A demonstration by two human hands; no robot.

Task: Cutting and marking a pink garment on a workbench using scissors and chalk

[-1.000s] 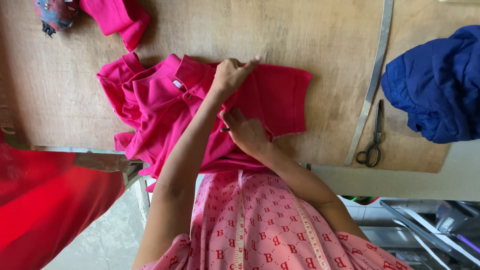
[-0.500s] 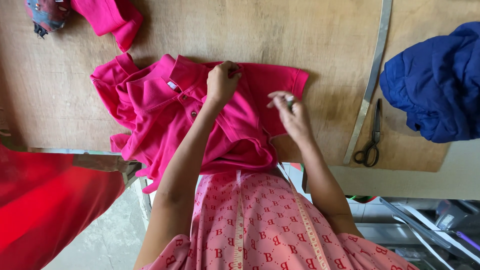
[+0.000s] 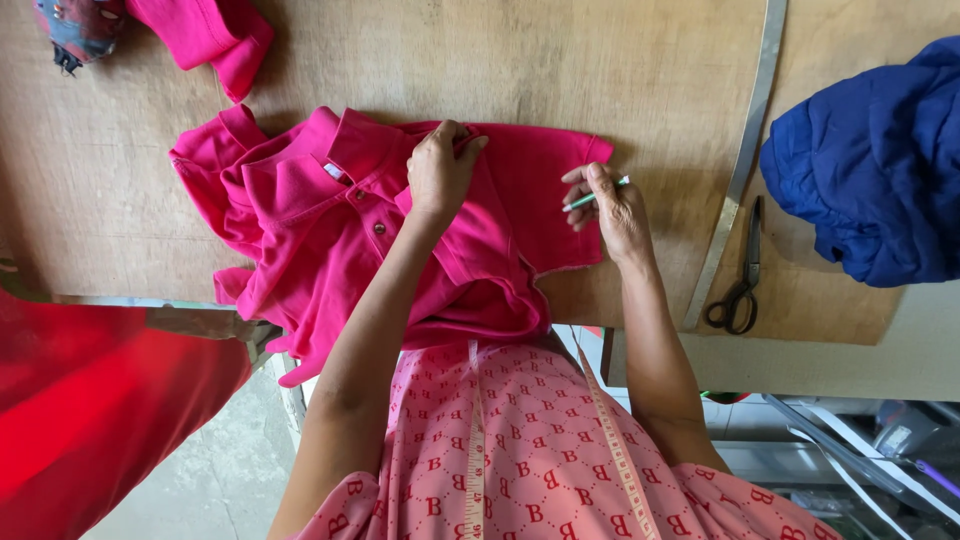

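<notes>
Shirt: I see the pink shirt spread on the wooden table, collar to the left, hem hanging over the near edge.
Left hand: my left hand presses down on the shirt, fingers curled together.
Right hand: my right hand is pinched on a green pencil at the sleeve edge.
Nearby: scissors and a metal ruler lie right; blue cloth beyond them.

Both arms reach out from the body toward the far side. Left hand is knuckles up, fingers curled down and pressing flat, forearm running diagonally. Right hand sits to the right, well apart, fingers pinched together, wrist bent slightly, forearm nearly straight.
</notes>
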